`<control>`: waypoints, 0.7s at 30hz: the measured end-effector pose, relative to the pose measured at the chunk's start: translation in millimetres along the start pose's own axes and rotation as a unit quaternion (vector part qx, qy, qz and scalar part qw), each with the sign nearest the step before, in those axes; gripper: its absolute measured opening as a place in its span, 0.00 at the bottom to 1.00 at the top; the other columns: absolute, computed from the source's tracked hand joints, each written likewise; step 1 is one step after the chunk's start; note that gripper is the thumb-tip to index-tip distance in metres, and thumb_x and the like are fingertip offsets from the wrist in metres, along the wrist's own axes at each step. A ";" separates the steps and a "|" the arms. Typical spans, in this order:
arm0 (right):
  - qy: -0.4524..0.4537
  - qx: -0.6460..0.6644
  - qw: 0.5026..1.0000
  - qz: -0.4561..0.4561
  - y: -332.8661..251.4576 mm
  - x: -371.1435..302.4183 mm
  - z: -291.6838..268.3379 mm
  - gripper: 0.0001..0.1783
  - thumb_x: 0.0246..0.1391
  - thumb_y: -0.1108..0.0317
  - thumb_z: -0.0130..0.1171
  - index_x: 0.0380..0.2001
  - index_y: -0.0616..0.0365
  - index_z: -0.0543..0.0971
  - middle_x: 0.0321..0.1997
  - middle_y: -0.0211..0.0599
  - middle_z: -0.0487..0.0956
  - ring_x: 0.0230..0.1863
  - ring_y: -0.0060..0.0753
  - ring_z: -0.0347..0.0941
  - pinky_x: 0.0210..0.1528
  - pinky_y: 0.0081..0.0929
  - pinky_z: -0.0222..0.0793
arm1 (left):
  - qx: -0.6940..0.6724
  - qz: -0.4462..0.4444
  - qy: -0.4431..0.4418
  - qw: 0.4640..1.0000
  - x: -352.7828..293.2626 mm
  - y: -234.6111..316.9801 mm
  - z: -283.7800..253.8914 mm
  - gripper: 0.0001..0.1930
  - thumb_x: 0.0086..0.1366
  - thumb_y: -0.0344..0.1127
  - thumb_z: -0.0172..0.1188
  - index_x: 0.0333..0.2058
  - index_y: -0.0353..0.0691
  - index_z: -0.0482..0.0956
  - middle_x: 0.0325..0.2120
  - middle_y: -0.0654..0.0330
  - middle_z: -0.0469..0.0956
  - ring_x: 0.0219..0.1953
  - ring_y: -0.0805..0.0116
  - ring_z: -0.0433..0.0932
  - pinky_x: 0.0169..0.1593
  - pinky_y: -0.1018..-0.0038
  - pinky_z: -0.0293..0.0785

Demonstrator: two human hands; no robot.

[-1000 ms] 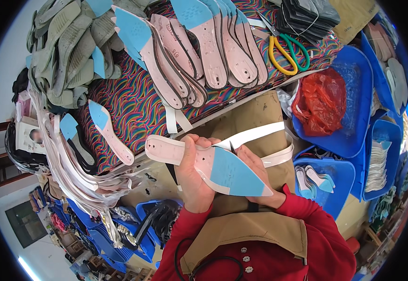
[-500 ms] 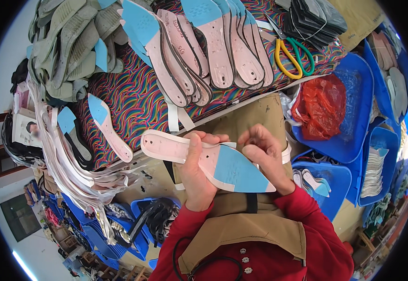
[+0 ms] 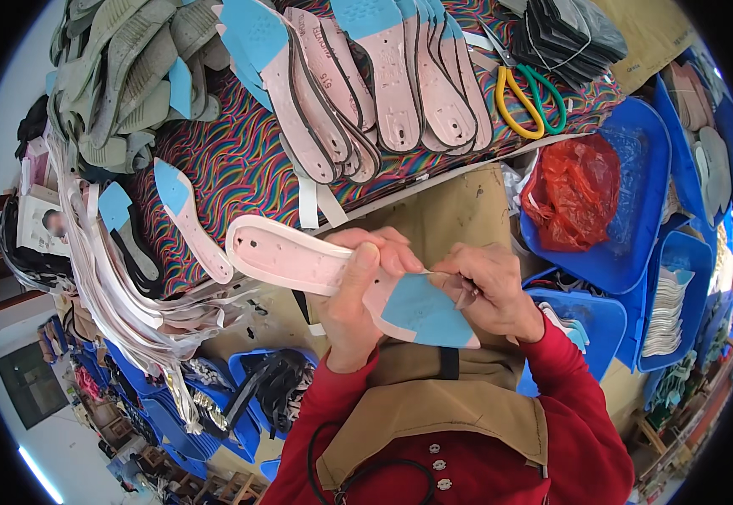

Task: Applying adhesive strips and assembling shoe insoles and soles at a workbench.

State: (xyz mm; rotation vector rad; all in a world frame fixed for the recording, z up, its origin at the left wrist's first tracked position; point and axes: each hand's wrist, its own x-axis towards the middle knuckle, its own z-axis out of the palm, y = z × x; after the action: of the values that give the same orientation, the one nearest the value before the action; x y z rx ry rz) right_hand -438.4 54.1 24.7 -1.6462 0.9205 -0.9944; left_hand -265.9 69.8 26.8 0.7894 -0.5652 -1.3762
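A shoe insole [image 3: 286, 259] with a pink heel, a blue pointed toe and a raised white rim is held over my lap. My left hand [image 3: 356, 290] is closed around its middle, thumb on the upper face and fingers beneath. At the far edge of the blue toe part, my right hand [image 3: 486, 286] is closed in a pinch. A thin white strip [image 3: 432, 271] seems to run along that edge into the right fingers, which hide most of it. A similar insole [image 3: 188, 217] lies on the patterned table at the left.
Stacks of pink and blue insoles [image 3: 396, 88] and grey soles [image 3: 122, 80] cover the table [image 3: 240, 151]. Yellow and green scissors [image 3: 522, 101] lie at its right. White strips [image 3: 101, 252] hang at the left edge. Blue bins [image 3: 644, 160] stand on the right, one with a red bag [image 3: 570, 189].
The insole has shifted left and tilted, showing more of its rim. My right hand has closed into a pinch at the toe edge, its knuckles turned upward.
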 end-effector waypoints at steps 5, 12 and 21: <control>-0.053 0.137 0.981 0.129 3.8 7.6 -3.6 0.08 0.49 0.80 0.59 0.21 0.61 0.71 0.17 0.28 0.67 0.18 0.22 0.54 0.20 0.20 0.52 | -0.054 0.011 -0.090 0.994 8.7 -6.5 -6.5 0.11 0.72 0.37 0.47 0.38 0.36 0.74 0.21 0.59 0.70 0.26 0.62 0.70 0.44 0.65 0.69; -0.107 0.057 0.981 0.152 9.3 12.4 -8.3 0.15 0.51 0.76 0.61 0.17 0.60 0.66 0.15 0.25 0.64 0.17 0.20 0.51 0.19 0.20 0.50 | 0.084 -0.041 -0.010 0.996 2.7 -11.5 4.0 0.17 0.74 0.44 0.43 0.36 0.37 0.74 0.22 0.61 0.69 0.25 0.69 0.68 0.40 0.72 0.68; 0.043 0.012 0.996 0.079 -0.6 22.4 13.8 0.14 0.53 0.72 0.62 0.17 0.62 0.71 0.15 0.23 0.65 0.17 0.18 0.52 0.19 0.19 0.50 | 0.111 -0.121 0.013 0.986 -8.5 -16.7 -0.6 0.16 0.72 0.42 0.48 0.38 0.32 0.77 0.29 0.58 0.75 0.29 0.72 0.72 0.35 0.77 0.70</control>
State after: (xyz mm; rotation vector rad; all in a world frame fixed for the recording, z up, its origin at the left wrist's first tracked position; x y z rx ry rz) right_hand -417.2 38.7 26.7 -1.4942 1.0755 -0.9694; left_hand -277.3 78.1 14.3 1.0845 -0.6241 -1.5393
